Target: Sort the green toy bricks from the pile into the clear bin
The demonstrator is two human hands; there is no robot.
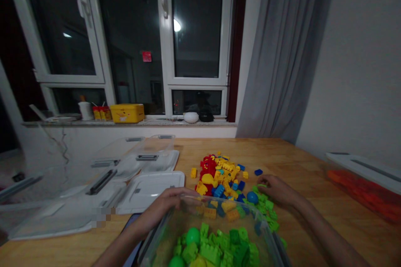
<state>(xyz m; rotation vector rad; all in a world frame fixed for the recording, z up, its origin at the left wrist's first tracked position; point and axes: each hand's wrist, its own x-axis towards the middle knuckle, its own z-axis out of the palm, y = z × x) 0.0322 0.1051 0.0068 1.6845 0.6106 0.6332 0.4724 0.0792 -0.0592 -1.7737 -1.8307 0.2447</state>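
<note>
A clear plastic box (216, 212) stands at the near edge of the table, with green bricks (210, 253) and green balls inside. My left hand (175, 198) grips the box's far left rim. To the right of the pile, my right hand (272, 187) has its fingers curled over loose green bricks (267, 208); whatever lies between the fingertips is too small to make out. Beyond the box is a heap of yellow bricks (230, 169), red pieces (208, 167) and blue bricks (219, 191). A blue ball (252, 197) lies left of my right hand.
Clear containers and a white lid (152, 187) cover the table's left side. A lidded box of red-orange pieces (363, 194) stands at the right. A yellow box (127, 113) sits on the windowsill. A dark flat object lies under my left forearm.
</note>
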